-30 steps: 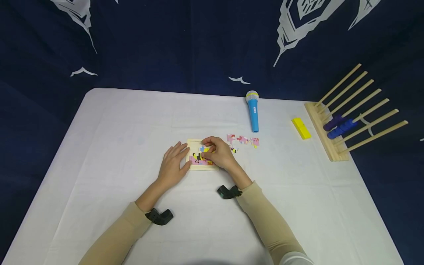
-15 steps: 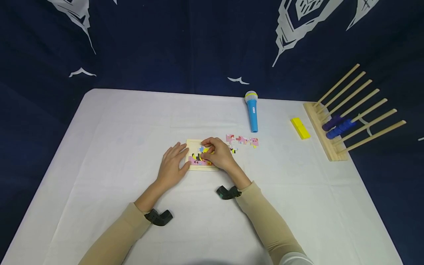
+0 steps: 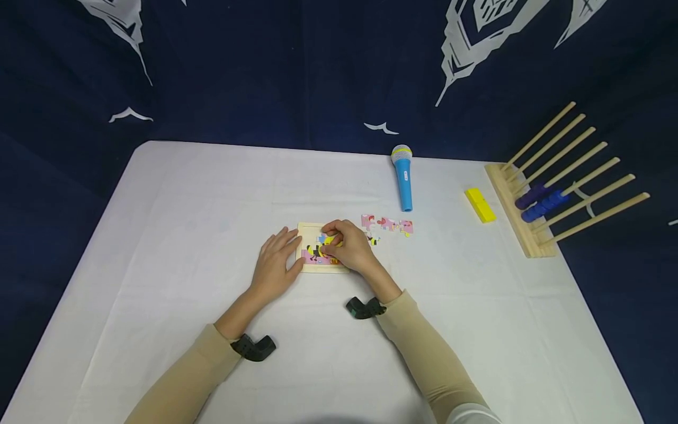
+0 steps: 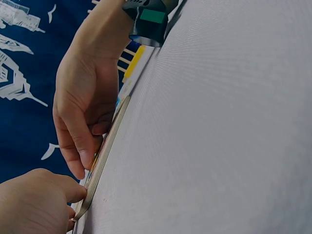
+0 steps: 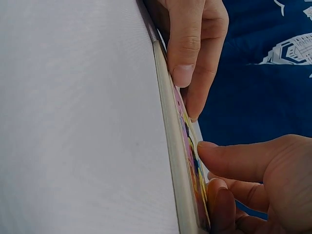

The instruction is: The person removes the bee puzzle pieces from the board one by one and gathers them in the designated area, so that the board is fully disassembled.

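A small wooden jigsaw tray (image 3: 309, 228) lies flat on the white table, with a picture of yellow-and-black figures on pink partly built inside it. My left hand (image 3: 275, 268) rests at its left side, fingers stretched along the border and the thumb on the near left corner. Over the right part is my right hand (image 3: 351, 246), thumb and fingertips curled down onto a yellow puzzle piece (image 3: 329, 240), which they partly cover. The right wrist view shows that thumb (image 5: 229, 158) low against the picture (image 5: 189, 139). Several loose puzzle pieces (image 3: 389, 224) lie just beyond the right hand.
A blue toy microphone (image 3: 405, 179) lies near the back edge. To the right are a yellow block (image 3: 481, 205) and a wooden peg rack (image 3: 521, 212) with purple and blue beads at the table's edge. A dark patterned curtain (image 3: 254, 70) hangs behind.
Both hands keep almost the same place on the tray. The whole view shifts very slightly; no piece has visibly moved.
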The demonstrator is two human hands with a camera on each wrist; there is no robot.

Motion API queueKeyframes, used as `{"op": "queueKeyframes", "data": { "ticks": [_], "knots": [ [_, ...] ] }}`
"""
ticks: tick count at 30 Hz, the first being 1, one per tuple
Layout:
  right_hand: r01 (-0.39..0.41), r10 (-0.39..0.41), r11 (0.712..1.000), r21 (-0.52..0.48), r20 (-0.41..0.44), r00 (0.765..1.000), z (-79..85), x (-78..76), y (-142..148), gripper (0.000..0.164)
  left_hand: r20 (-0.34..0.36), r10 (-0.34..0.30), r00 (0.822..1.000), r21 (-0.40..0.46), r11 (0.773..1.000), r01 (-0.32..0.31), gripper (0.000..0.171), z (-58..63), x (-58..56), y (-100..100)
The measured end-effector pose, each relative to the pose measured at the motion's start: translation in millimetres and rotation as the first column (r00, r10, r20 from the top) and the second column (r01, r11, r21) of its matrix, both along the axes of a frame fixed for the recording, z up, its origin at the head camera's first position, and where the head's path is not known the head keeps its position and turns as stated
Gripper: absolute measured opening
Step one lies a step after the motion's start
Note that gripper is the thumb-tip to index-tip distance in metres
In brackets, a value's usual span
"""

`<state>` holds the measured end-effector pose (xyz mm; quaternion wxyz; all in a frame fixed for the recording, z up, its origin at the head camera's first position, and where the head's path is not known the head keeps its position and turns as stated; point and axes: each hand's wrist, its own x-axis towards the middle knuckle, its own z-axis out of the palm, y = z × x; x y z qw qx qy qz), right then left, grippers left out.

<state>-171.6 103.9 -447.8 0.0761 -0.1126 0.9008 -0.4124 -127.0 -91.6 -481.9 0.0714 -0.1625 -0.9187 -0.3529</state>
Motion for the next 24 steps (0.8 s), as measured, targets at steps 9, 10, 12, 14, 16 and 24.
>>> {"op": "queueKeyframes", "data": {
  "ticks": [9,10,12,14,16,24],
  "knots": [
    [-0.018,0.021,0.998,0.067,-0.046,0.999,-2.4,-0.8,-2.0,0.033,0.001,0.0,1.0,0.005,1.0,0.0,0.049,1.4,0.3,0.0],
    [-0.017,0.021,0.997,0.074,-0.05,0.999,-2.6,-0.7,-2.3,0.032,0.004,-0.001,1.0,0.004,1.0,0.001,0.049,1.4,0.2,-0.1],
    [-0.018,0.024,0.996,0.089,-0.058,0.998,-2.9,-0.5,-3.0,0.032,0.012,-0.001,1.0,0.003,1.0,0.001,0.048,1.6,0.1,-0.4],
    [-0.018,0.024,0.995,0.099,-0.062,0.998,-2.8,-0.1,-3.6,0.032,0.011,0.0,1.0,0.002,1.0,0.0,0.048,0.8,-0.3,-0.5],
    [-0.018,0.025,0.994,0.107,-0.062,0.998,-2.4,0.0,-4.2,0.033,0.004,0.001,1.0,0.002,1.0,-0.001,0.048,0.3,-0.5,-0.4],
    [-0.009,0.014,0.994,0.113,-0.046,0.999,-0.7,0.6,-5.5,0.037,-0.004,0.003,1.0,0.016,1.0,-0.002,0.049,0.8,-0.3,0.4]
  ]
}}
